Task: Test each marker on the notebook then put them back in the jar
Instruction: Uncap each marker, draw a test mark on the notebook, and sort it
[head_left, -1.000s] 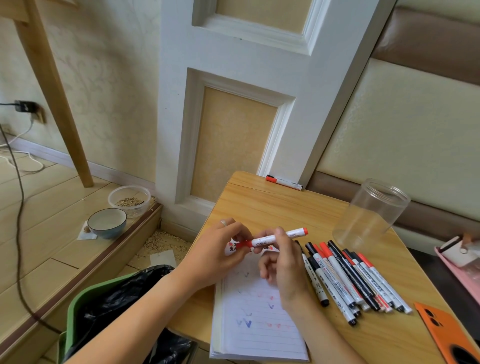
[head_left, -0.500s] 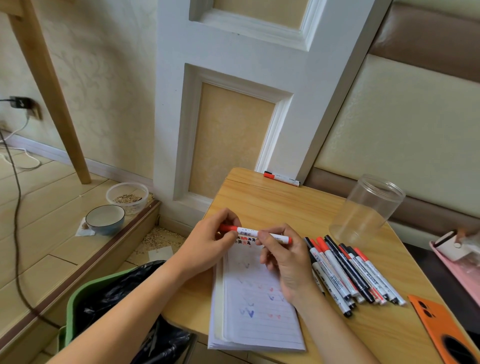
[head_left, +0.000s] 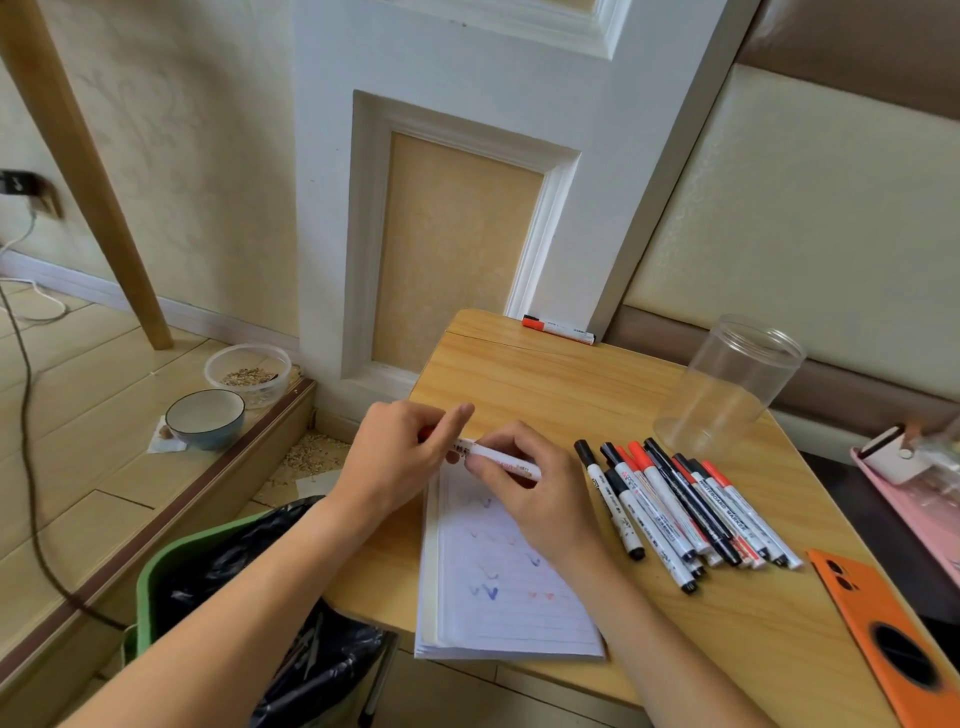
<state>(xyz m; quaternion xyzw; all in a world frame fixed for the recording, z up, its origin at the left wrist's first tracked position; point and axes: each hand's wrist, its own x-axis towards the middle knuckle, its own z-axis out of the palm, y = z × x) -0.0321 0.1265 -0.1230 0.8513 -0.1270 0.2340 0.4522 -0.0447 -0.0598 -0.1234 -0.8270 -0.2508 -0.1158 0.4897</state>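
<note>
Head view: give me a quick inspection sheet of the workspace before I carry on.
Surface: wooden table, bare at the far left.
Job's things: red marker held over the open notebook; marker pile beside it; clear jar empty; a lone marker by the wall.
Clutter: orange phone case.
Hands: left hand and right hand both grip the red marker.
Cables: dark cable across the floor.
Surroundings: bin, two bowls.

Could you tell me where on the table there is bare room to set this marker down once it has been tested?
Bare wood lies between the hands and the lone marker at the far edge, left of the jar. The near right corner, between the marker pile and the orange case, is free too. The notebook and pile crowd the middle.
</note>
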